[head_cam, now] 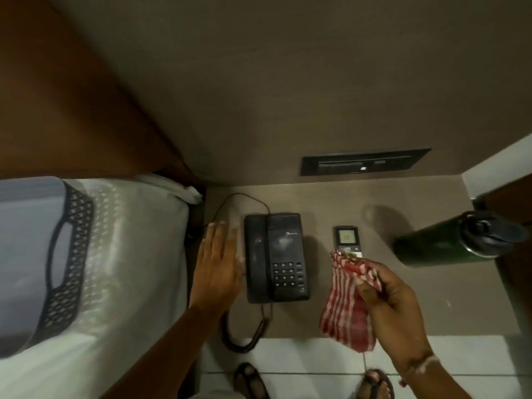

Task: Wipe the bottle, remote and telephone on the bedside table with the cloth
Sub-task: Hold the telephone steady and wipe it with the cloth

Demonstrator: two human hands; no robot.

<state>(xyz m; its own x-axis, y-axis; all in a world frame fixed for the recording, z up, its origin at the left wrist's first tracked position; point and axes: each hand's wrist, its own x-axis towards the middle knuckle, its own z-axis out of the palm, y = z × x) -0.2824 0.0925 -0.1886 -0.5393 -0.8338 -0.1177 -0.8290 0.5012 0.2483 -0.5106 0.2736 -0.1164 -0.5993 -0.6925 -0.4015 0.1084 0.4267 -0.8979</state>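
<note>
Right hand (391, 300) up over the front of the worktop (331, 203), fingers (364, 285) pinched on the red-and-white striped cloth (347, 309), which hangs down from the grip. The cloth's top edge sits just over the near end of the remote (347, 239); its small screen is lit and faces up. I can't tell whether cloth and remote are touching.

Left hand (218, 260) is flat, fingers spread wide and holding nothing, palm down just beside the left edge of the black telephone (275, 256). The handset lies in its cradle, and the coiled cord (244, 335) loops off the front edge.

Over on the right, near the corner, stands the dark green bottle (449, 240) with a dark cap, well apart from the remote. The bed (115, 254) runs along the left side.
</note>
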